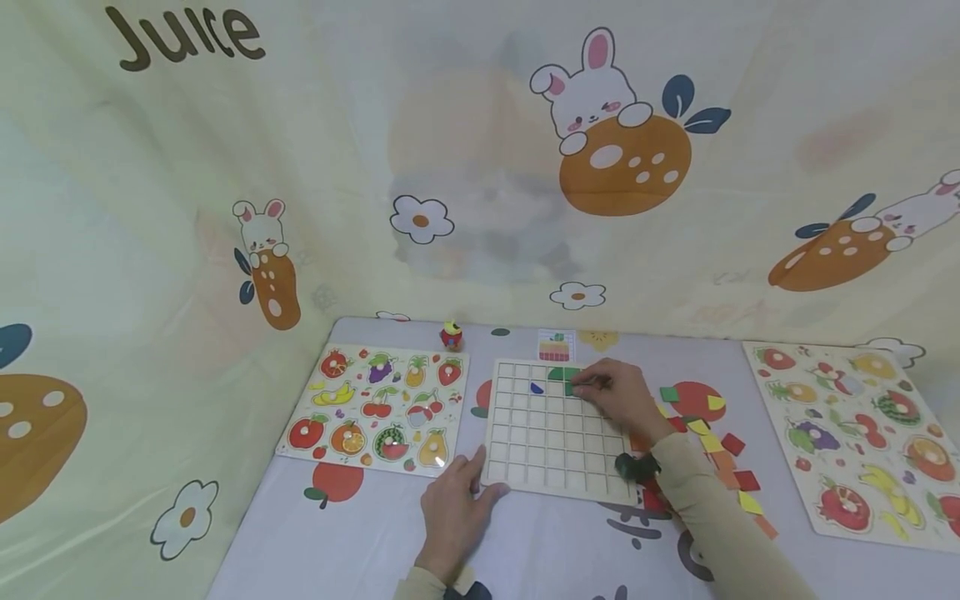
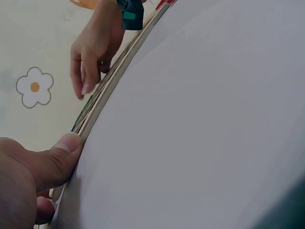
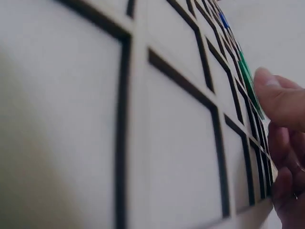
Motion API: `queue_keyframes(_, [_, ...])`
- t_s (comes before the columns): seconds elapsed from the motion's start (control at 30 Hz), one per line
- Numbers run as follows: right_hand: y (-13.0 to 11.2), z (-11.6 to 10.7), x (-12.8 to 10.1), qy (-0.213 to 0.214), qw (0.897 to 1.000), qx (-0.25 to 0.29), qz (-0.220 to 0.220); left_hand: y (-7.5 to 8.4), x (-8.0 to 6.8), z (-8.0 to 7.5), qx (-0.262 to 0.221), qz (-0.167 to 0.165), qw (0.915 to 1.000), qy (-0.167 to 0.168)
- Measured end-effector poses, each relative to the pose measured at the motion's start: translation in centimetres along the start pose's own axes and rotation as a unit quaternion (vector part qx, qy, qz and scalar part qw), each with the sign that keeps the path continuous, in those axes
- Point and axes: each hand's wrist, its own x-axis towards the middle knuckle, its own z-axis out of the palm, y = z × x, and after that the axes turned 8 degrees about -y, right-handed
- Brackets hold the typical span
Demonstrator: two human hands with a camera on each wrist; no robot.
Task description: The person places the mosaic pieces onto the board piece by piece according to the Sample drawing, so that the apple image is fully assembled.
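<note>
Green tile (image 1: 572,387) sits pinched under the right hand (image 1: 618,398) fingertips, near the top edge of the wooden grid board (image 1: 558,429), just below 1 green piece (image 1: 564,373) already seated and well right of a blue piece (image 1: 536,387); I judge it should be squared to its cell and pressed flat while the left hand (image 1: 452,512), fingers relaxed and thumb against the board's near-left corner, keeps the board from sliding. The tile's exact cell and shape are hidden by the fingers, and both wrist views are too close and oblique to settle it.
</note>
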Motion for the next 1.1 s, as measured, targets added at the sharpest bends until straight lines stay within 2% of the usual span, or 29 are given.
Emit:
queue_keyframes(0.1, [0.3, -0.9, -0.4, 0.023, 1.000, 0.011, -0.002, 0.1, 0.0, 0.0, 0.000, -0.001, 1.0000, 0.001])
queue_keyframes(0.2, [0.7, -2.7, -0.9, 0.027, 0.999, 0.012, 0.032, 0.1, 0.0, 0.0, -0.004, 0.000, 1.0000, 0.003])
queue_keyframes(0.3, [1.6, -5.0, -1.6, -0.008, 0.997, -0.001, 0.081, 0.1, 0.0, 0.0, -0.009, 0.002, 1.0000, 0.003])
queue_keyframes(0.37, [2.6, -6.5, -2.2, -0.034, 0.994, -0.020, 0.099, 0.2, 0.0, 0.0, -0.009, 0.001, 1.0000, 0.003])
queue_keyframes(0.43, [3.7, -7.8, -2.9, -0.053, 0.993, -0.041, 0.097, 0.1, -0.1, 0.1, -0.008, 0.001, 1.0000, 0.002])
queue_keyframes(0.57, [5.8, -9.8, -4.2, -0.066, 0.992, -0.066, 0.083, 0.1, -0.1, 0.1, -0.006, 0.002, 1.0000, 0.006])
queue_keyframes(0.8, [7.5, -10.4, -5.5, -0.096, 0.987, -0.071, 0.111, 0.0, -0.1, 0.0, -0.004, 0.001, 0.9999, 0.010])
queue_keyframes(1.1, [8.0, -10.1, -5.8, -0.082, 0.988, -0.070, 0.107, 0.2, -0.1, -0.1, -0.008, -0.001, 0.9999, 0.009])
